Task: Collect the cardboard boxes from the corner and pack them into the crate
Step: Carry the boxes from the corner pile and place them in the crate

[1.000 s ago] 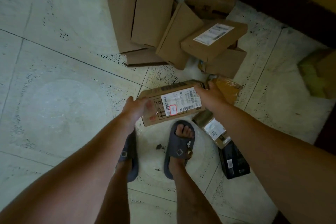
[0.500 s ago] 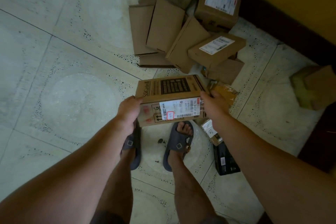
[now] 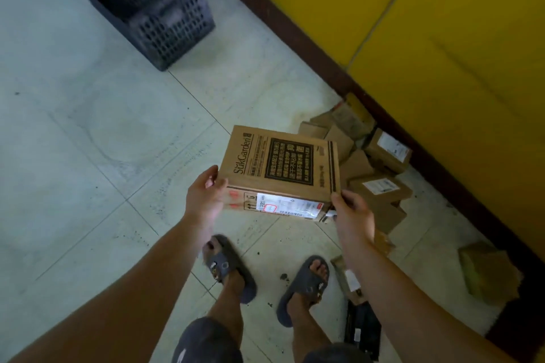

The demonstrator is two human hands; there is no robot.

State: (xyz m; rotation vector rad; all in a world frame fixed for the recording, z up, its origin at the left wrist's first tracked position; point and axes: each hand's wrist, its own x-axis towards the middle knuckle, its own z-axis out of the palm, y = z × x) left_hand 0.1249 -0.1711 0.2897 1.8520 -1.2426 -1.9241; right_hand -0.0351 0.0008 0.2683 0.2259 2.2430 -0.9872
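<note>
A brown cardboard box (image 3: pixel 280 165) with black print and a white shipping label is held level above the floor, between both hands. My left hand (image 3: pixel 205 196) grips its left end and my right hand (image 3: pixel 352 216) grips its right end. Behind it, a pile of several cardboard boxes (image 3: pixel 374 174) lies on the floor against the yellow wall. A dark perforated plastic crate (image 3: pixel 153 9) stands at the upper left, well apart from the box.
A yellow wall (image 3: pixel 413 38) with a dark skirting runs diagonally on the right. A black package (image 3: pixel 362 330) and a small labelled box (image 3: pixel 349 280) lie by my right foot. A greenish-brown box (image 3: pixel 486 271) sits at the right. Pale floor tiles (image 3: pixel 88 156) spread left.
The box has been lifted higher off the floor. My view has swung up and left, so the crate now shows and the pile sits further right.
</note>
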